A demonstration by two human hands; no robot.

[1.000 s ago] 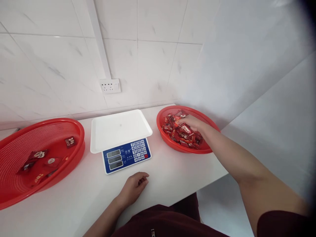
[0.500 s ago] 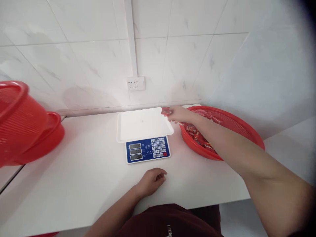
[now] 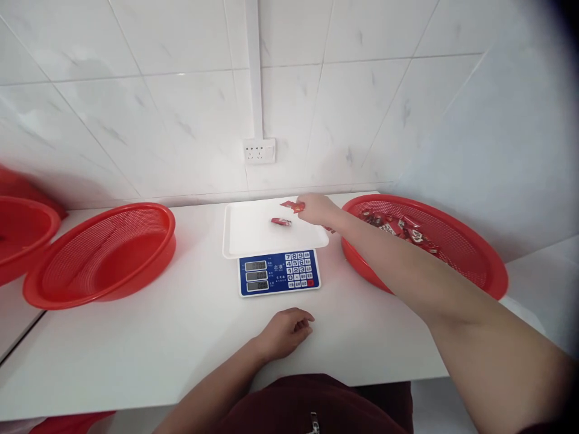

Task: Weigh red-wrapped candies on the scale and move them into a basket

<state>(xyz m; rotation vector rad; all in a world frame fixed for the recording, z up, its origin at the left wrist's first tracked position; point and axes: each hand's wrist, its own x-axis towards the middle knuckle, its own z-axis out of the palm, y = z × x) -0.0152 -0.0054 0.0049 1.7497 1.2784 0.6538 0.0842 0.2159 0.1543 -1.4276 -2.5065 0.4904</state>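
Observation:
My right hand [image 3: 316, 208] reaches over the white tray of a blue-fronted scale [image 3: 275, 256] and grips red candy packets [image 3: 293, 206] in its fingers. One red candy packet [image 3: 281, 222] lies on the tray just left of that hand. A red basket [image 3: 456, 247] holding several red candy packets stands to the right, under my right forearm. My left hand [image 3: 287, 331] rests on the white counter in front of the scale, fingers loosely curled, holding nothing.
A red mesh basket [image 3: 102, 256] stands on the counter at the left, with another red basket [image 3: 22, 232] beyond it at the frame's edge. A wall socket [image 3: 259, 150] sits on the tiled wall behind the scale. The counter's front edge [image 3: 181, 392] runs near my body.
My right hand went from the right basket to above the scale tray with candy packets, and one packet now lies on the tray. The view has shifted; my left hand stays put.

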